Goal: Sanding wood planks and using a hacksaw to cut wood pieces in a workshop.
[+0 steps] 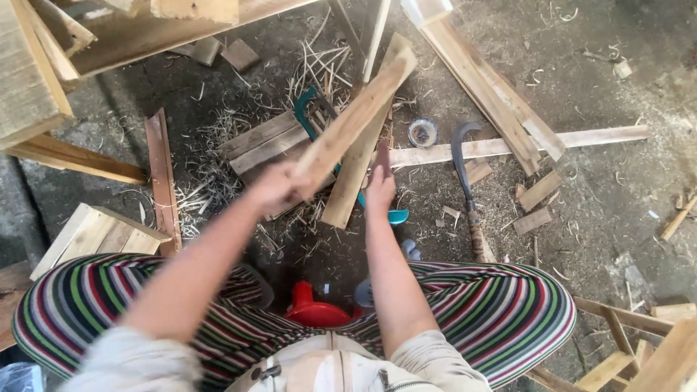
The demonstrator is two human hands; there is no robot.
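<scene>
Above the red stool [314, 311] that shows between the striped trouser legs [501, 308], the person's left hand [279, 185] is clamped around the lower end of a long pale wooden slat [359, 116], which slants up and away from the stool; both are blurred. Just right of it, the right hand [380, 190] is closed around a dark, narrow handle [382, 158] that sticks up past the fingers; what tool it belongs to cannot be told. Beyond the stool, under the slat, a second pale board [348, 189] lies on the dirt floor [595, 218], partly covering a teal-handled tool [308, 109]. Farther from the stool, grey planks [265, 141] rest among straw-like shavings [210, 178]. To the right of the stool, a curved sickle [465, 170] with a wooden grip lies on the floor, a small round tin [422, 133] beyond it. Loose boards [494, 94] and short offcuts [539, 190] lie scattered past the sickle.
</scene>
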